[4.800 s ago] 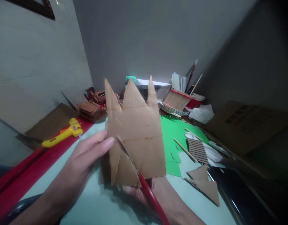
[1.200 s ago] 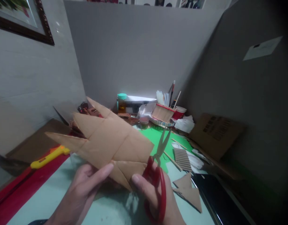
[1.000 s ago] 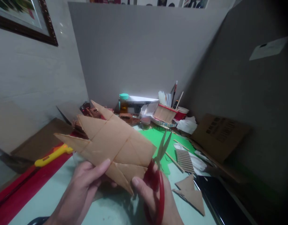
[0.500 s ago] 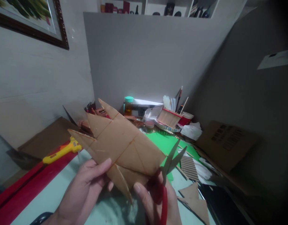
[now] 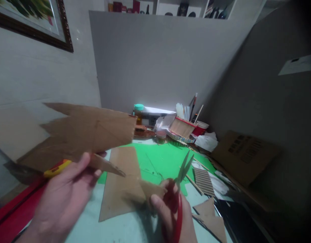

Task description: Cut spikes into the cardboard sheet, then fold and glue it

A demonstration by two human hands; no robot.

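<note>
Left hand: my left hand [image 5: 66, 190] grasps the notched cardboard [image 5: 102, 131] between thumb and fingers, up off the worktop [image 5: 102, 233]; the piece is slightly blurred.
Notched cardboard: I see its jagged points aimed left and its straight end right; a narrow pointed flap juts out beside my thumb.
Right hand: my right hand [image 5: 172, 214] is closed round the red handles of the scissors [image 5: 179, 202], and its thumb and fingers also pinch a small cardboard scrap [image 5: 152, 189].
Scissors: blades up and slightly parted.
Flat cardboard [image 5: 122, 179]: between my two hands, lying partly over the green sheet [image 5: 155, 157].
Glue gun [image 5: 58, 168]: yellow, partly hidden behind my left hand, near the red strip [image 5: 19, 212].
Triangular offcuts [image 5: 213, 221]: on the worktop, right of my right hand, just beside a black object [image 5: 243, 219].
Corrugated piece [image 5: 204, 180]: beyond the offcuts, near thin sticks [image 5: 194, 184].
Far side: I make out a jar [image 5: 138, 116] with a turquoise lid, a wooden holder [image 5: 182, 128], a red-and-white cup [image 5: 201, 128] and crumpled white material [image 5: 206, 141].
Right side: a printed cardboard box [image 5: 244, 153] leans at an angle.
</note>
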